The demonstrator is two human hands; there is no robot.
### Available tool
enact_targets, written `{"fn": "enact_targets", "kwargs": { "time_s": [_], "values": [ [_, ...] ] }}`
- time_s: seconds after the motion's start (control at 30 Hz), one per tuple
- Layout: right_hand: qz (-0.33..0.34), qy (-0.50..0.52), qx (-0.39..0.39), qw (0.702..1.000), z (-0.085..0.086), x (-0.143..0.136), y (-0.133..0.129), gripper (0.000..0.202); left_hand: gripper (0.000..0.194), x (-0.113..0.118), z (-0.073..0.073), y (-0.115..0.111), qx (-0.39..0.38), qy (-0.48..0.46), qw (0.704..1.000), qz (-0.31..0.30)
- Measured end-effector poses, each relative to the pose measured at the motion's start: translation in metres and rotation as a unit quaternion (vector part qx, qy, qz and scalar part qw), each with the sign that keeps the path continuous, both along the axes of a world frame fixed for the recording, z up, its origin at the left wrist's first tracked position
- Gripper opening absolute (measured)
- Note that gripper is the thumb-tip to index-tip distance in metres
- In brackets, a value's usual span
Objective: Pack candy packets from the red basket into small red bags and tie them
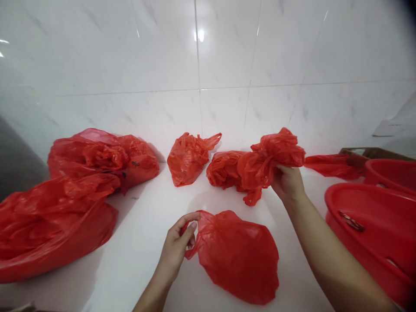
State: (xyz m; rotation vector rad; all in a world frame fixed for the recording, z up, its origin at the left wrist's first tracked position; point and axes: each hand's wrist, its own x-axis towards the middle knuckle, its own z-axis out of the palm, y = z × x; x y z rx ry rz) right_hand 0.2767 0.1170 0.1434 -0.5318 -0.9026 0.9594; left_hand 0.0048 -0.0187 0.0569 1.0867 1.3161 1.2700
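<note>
Against a glossy wall (224,56) of white, grey-veined tiles, the white desk (126,242) extends from left to right. Horizontal and vertical joints divide the tiles; a bright light reflection shows on the upper course. Near the front of the desk lies a flat red bag (240,255), one end pinched between the thumb and fingers of the person's left hand (178,240). The right hand (288,182) grasps a crumpled red bag (279,147) beside a bunched red bag (224,167); its fingertips are hidden. A compact red bag (186,160) stands near the wall. Large red bags (58,216) occupy the left end; red baskets (364,197) occupy the right.
</note>
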Motion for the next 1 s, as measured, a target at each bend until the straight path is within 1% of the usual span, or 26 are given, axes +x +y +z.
{"fn": "enact_targets", "kwargs": {
  "time_s": [0.13,0.2,0.27,0.33,0.37,0.43,0.5,0.53,0.6,0.67,0.73,0.8,0.83,0.9,1.0],
  "values": [
    [0.037,0.025,-0.055,0.997,-0.017,0.007,-0.002,0.02,0.041,0.014,-0.017,0.012,-0.039,0.013,0.999,-0.022],
    [0.043,0.024,-0.062,0.997,-0.02,0.006,-0.004,0.021,0.04,0.017,-0.023,0.012,-0.05,0.018,0.998,-0.032],
    [0.038,0.03,-0.063,0.997,-0.018,0.003,-0.007,0.022,0.04,0.016,-0.026,0.013,-0.042,0.029,0.998,-0.034],
    [0.037,0.031,-0.063,0.997,-0.012,-0.004,-0.012,0.022,0.04,0.01,-0.024,0.013,-0.008,0.054,0.998,-0.027],
    [0.042,0.025,-0.061,0.997,-0.008,-0.008,-0.014,0.022,0.04,0.005,-0.021,0.014,0.015,0.073,0.997,-0.014],
    [0.065,0.005,-0.051,0.997,-0.001,-0.016,-0.019,0.021,0.038,-0.008,-0.013,0.018,0.06,0.135,0.989,0.025],
    [0.086,-0.018,-0.041,0.995,0.006,-0.024,-0.023,0.02,0.036,-0.028,0.001,0.023,0.098,0.225,0.967,0.065],
    [0.095,-0.029,-0.039,0.994,0.009,-0.028,-0.023,0.02,0.035,-0.039,0.01,0.028,0.111,0.268,0.954,0.078],
    [0.103,-0.038,-0.043,0.993,0.016,-0.038,-0.021,0.021,0.035,-0.065,0.034,0.041,0.127,0.343,0.926,0.097],
    [0.109,-0.055,-0.054,0.991,0.025,-0.05,-0.015,0.022,0.038,-0.095,0.06,0.061,0.126,0.402,0.899,0.122],
    [0.115,-0.095,-0.063,0.987,0.035,-0.065,-0.008,0.021,0.046,-0.125,0.083,0.089,0.101,0.469,0.865,0.149],
    [0.13,-0.153,-0.066,0.977,0.045,-0.082,-0.001,0.022,0.059,-0.155,0.098,0.121,0.048,0.521,0.832,0.184],
    [0.141,-0.176,-0.063,0.972,0.05,-0.09,0.002,0.023,0.066,-0.168,0.102,0.137,0.015,0.54,0.818,0.198],
    [0.155,-0.219,-0.06,0.962,0.057,-0.106,0.008,0.027,0.071,-0.192,0.104,0.168,-0.052,0.562,0.795,0.223],
    [0.14,-0.304,-0.087,0.938,0.06,-0.124,0.015,0.027,0.063,-0.22,0.098,0.203,-0.131,0.577,0.766,0.253]
  ]
}}
